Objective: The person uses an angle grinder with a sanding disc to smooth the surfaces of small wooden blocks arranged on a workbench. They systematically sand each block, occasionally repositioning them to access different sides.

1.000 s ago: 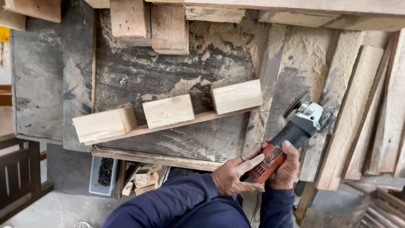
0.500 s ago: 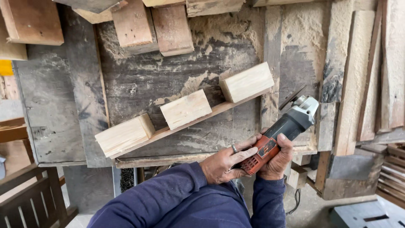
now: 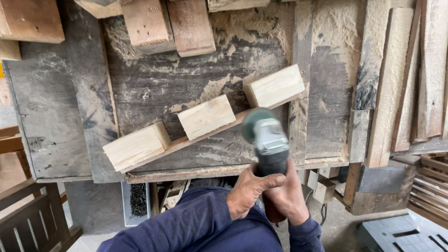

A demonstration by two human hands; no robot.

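Note:
Both my hands grip an angle grinder with a grey-green head and a dark body. My left hand wraps the body from the left, and my right hand holds it from the right. The blurred disc hovers by a thin wooden slat, between the middle block and the right block. A third pale wood block sits at the slat's left end. All three blocks rest on the slat, which lies slanted across the dusty dark workbench.
Short boards lie at the bench's far edge, and a brown block at the top left. Long planks lean at the right. Under the bench is a box of dark nails. A wooden bench stands at the lower left.
The grinder has swung from the right side of the bench to the middle and now points up at the slat. My hands came with it, still gripping.

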